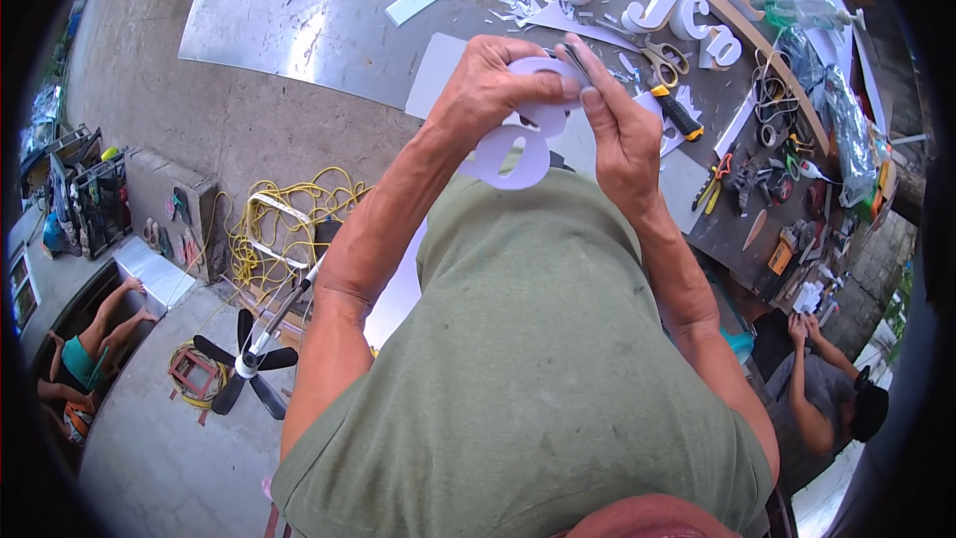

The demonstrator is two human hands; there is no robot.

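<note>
Cutout (pixel 513 144), a white figure-eight-ish shape, is held up over the near edge of the table (pixel 329 30). Left hand (pixel 488 90) pinches its top shut; right hand (pixel 617 130) works a small blade (pixel 576 52) there. Looks like edge trimming, so next wants a steady, shallow pass.

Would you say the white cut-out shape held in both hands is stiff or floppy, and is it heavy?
The white cut-out shape probably is fairly stiff: it stays flat though the left hand and right hand pinch only its upper part. It seems light, since fingertips alone carry it. Its thin loops might snap if bent.
</note>
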